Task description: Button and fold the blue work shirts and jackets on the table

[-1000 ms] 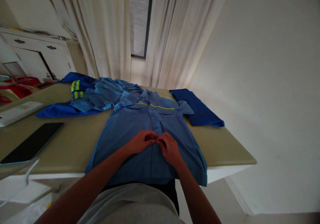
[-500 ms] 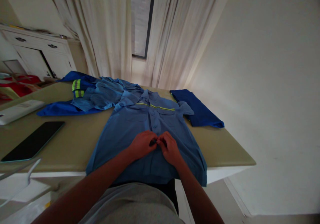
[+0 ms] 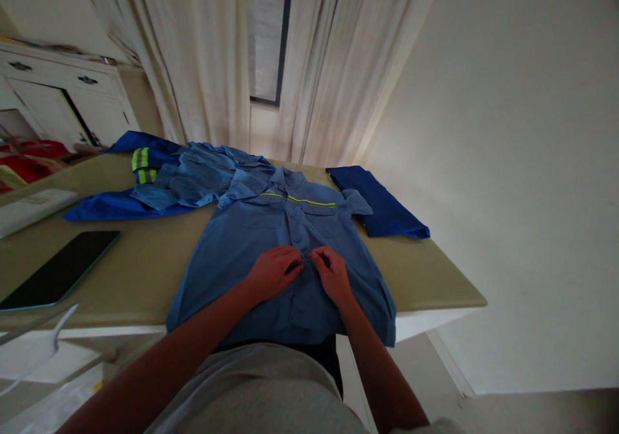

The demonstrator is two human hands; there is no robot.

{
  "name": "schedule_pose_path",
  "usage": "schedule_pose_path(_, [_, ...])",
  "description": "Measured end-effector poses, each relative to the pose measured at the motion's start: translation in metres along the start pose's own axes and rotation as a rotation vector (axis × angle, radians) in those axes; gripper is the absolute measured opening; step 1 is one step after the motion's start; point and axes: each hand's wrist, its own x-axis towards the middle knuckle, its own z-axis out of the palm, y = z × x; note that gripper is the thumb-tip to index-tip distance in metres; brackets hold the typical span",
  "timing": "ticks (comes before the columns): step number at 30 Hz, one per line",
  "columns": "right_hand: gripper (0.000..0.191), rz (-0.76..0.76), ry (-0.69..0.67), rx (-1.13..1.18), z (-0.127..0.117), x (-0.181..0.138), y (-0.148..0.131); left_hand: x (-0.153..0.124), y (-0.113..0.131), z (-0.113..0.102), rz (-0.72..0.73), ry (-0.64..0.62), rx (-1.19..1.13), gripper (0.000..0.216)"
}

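Note:
A blue short-sleeved work shirt [image 3: 261, 240] with a yellow stripe across the chest lies front up on the table, collar away from me and hem over the near edge. My left hand [image 3: 275, 271] is closed at the button placket, thumb and fingers pinching the cloth. Just right of it, my right hand [image 3: 331, 273] pinches the other side of the placket. A small gap separates the two sets of fingertips. Whatever button lies between them is too small to make out.
Left of the shirt are a crumpled lighter blue garment [image 3: 203, 176] and a dark blue one with reflective bands [image 3: 141, 158]. A folded dark blue garment [image 3: 377, 202] lies right. A black phone [image 3: 60, 269] and white box [image 3: 36, 209] rest on the table [image 3: 145, 273].
My hands have moved slightly apart at the placket, where the fingertips were touching before. The view has shifted a little; the shirt stays spread out.

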Motion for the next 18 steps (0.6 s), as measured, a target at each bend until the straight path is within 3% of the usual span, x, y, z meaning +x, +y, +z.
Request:
schedule_pose_path(6, [0.016,-0.046,-0.098,-0.029,0.0001,-0.0049,0.0014,-0.0010,0.0003,-0.0008,0.006,-0.018,0.003,0.013])
schedule_pose_path(12, [0.015,-0.047,-0.112,-0.091,0.0013,-0.0066,0.0033,-0.0006,-0.0010,-0.0044,-0.007,-0.043,-0.160,0.017])
schedule_pose_path(18, [0.004,-0.176,-0.120,-0.218,0.0006,-0.0092,-0.0030,-0.0005,0.0001,-0.0088,-0.035,-0.032,-0.133,0.019])
